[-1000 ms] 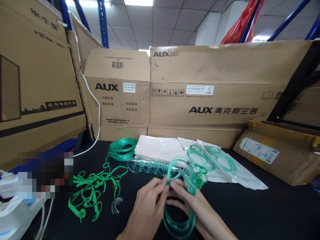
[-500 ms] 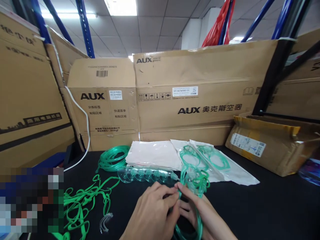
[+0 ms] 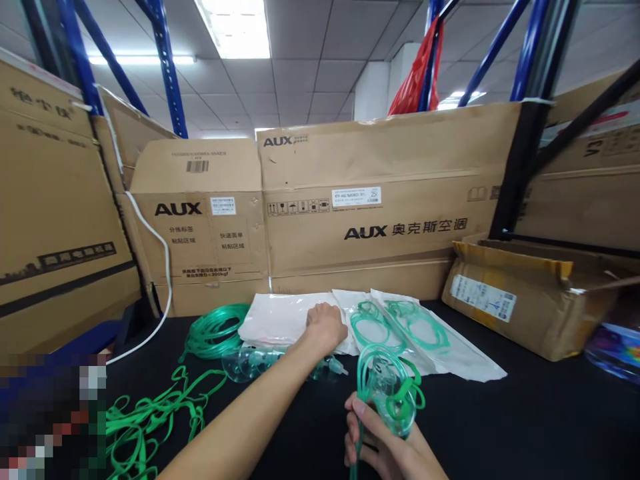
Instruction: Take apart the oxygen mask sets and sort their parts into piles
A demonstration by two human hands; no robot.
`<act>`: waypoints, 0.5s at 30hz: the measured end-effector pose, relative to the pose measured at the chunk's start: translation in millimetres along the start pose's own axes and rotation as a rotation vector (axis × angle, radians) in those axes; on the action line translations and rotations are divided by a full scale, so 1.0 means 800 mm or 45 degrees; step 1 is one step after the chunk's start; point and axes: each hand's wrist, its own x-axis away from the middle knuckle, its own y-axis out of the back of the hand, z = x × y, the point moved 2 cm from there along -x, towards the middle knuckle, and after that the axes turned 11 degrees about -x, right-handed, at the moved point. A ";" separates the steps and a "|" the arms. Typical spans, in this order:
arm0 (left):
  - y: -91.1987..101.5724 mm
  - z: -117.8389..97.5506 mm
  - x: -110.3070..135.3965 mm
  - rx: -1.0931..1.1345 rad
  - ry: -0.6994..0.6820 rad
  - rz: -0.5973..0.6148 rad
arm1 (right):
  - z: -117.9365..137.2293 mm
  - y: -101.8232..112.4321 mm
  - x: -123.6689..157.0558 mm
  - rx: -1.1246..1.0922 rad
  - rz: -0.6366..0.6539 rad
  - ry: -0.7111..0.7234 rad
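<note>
My right hand (image 3: 377, 437) is closed around a coiled green tube (image 3: 361, 387) with a clear oxygen mask (image 3: 387, 380) bundled against it. A green elastic strap (image 3: 414, 393) hangs at the mask's side. Stretched forward, my left hand (image 3: 326, 327) rests with curled fingers on the right end of a stack of white pouches (image 3: 280, 313); whether it grips one is hidden. Under my left forearm lies a row of nested clear masks (image 3: 250, 365). To the right of the stack are two filled pouches (image 3: 367, 327) (image 3: 425, 327) with green tubing showing through.
Coiled green tubing (image 3: 213, 330) sits left of the pouches. Loose green straps (image 3: 150, 427) spread over the black table (image 3: 480, 427) at the left. Large cardboard boxes (image 3: 370, 267) wall off the back; an open carton (image 3: 505, 300) stands at the right.
My left hand has left the tube bundle and reached forward onto the white pouches. My right hand keeps the bundle, now held more upright. The view has tilted up slightly.
</note>
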 end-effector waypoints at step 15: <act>-0.016 0.034 -0.016 -0.111 0.133 0.092 | 0.005 -0.004 0.008 0.069 -0.002 -0.034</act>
